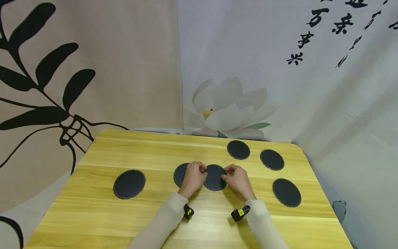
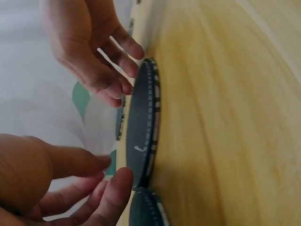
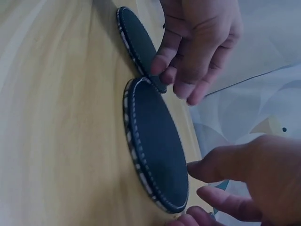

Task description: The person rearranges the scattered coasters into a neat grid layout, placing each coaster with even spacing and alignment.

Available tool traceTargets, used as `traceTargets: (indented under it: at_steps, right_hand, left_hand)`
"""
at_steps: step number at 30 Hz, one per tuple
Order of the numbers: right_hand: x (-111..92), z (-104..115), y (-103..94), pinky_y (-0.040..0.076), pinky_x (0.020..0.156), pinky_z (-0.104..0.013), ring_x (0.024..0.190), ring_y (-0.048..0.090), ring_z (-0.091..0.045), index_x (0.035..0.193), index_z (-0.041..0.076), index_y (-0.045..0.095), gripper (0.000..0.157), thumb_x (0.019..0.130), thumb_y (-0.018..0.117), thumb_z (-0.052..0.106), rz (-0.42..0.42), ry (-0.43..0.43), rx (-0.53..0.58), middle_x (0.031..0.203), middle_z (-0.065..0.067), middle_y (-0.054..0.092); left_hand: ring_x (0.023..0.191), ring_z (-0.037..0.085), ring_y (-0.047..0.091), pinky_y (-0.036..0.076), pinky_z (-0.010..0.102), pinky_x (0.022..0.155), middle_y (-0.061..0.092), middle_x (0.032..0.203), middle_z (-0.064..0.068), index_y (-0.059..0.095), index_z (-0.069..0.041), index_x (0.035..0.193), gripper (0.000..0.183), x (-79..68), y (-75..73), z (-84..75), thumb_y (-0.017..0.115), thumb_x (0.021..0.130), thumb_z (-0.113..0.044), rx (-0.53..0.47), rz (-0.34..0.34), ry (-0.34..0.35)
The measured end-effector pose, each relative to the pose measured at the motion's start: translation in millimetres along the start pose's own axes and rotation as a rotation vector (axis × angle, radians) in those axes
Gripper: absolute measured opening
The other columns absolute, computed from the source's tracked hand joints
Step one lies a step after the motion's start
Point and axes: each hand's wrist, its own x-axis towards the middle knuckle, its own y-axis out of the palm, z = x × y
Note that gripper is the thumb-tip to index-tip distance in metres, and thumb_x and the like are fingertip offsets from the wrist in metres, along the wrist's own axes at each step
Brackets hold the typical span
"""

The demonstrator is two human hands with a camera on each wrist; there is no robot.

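Note:
Two round black coasters with stitched rims lie side by side in the middle of the table, their edges meeting in the wrist views. My left hand (image 1: 195, 176) is over the place where they meet and hides part of the left coaster (image 1: 179, 174). Its thumb and fingers are parted, with nothing between them. At the far right edge of the right coaster (image 3: 157, 146), my right hand (image 1: 238, 178) has its thumb and fingertips close to the rim, loosely bent and spread apart. The right coaster lies flat on the wood.
On the wooden table (image 1: 124, 224), another black coaster (image 1: 129, 184) lies to the left. Three more are at the right: one near the back edge (image 1: 238, 149), one beside it (image 1: 272, 159) and one nearer me (image 1: 287, 192). Printed curtain cloth (image 1: 140, 69) hangs behind.

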Motion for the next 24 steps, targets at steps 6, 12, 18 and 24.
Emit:
traceTargets:
  at_steps: [6, 12, 18, 24]
  right_hand:
    - [-3, 9, -3.5, 0.061, 0.084, -0.042, 0.107, 0.069, -0.029, 0.122, 0.008, 0.070, 0.035, 0.090, 0.078, 0.020, 0.003, -0.011, 0.059, 0.123, -0.014, 0.069]
    - [-6, 18, -2.4, 0.060, 0.089, -0.044, 0.113, 0.067, -0.030, 0.127, 0.010, 0.068, 0.040, 0.091, 0.078, 0.022, 0.017, -0.041, 0.110, 0.130, -0.013, 0.067]
    - [-11, 30, 0.2, 0.060, 0.088, -0.043, 0.117, 0.065, -0.030, 0.136, 0.012, 0.063, 0.049, 0.091, 0.079, 0.026, 0.071, -0.082, 0.170, 0.136, -0.011, 0.064]
    - [-14, 42, 5.3, 0.059, 0.088, -0.041, 0.116, 0.064, -0.027, 0.142, 0.017, 0.059, 0.056, 0.091, 0.079, 0.030, 0.126, -0.118, 0.208, 0.138, -0.010, 0.062]
  left_hand:
    - [0.082, 0.018, 0.065, 0.057, 0.034, 0.071, 0.069, 0.099, 0.014, 0.073, 0.000, 0.110, 0.022, 0.7, -15.1, -4.5, 0.077, 0.091, -0.010, -0.018, 0.031, 0.007]
    - [0.086, 0.018, 0.065, 0.059, 0.037, 0.077, 0.070, 0.104, 0.014, 0.072, -0.002, 0.118, 0.029, 1.4, -33.3, 1.5, 0.076, 0.093, -0.018, -0.019, 0.030, -0.041]
    - [0.099, 0.023, 0.068, 0.060, 0.042, 0.088, 0.071, 0.114, 0.012, 0.070, -0.005, 0.126, 0.037, -0.6, -55.3, 11.3, 0.074, 0.096, -0.026, -0.031, 0.017, -0.098]
    - [0.111, 0.034, 0.067, 0.060, 0.047, 0.092, 0.067, 0.126, 0.021, 0.066, -0.004, 0.133, 0.044, -8.0, -83.6, 20.1, 0.072, 0.098, -0.030, -0.041, 0.013, -0.130]
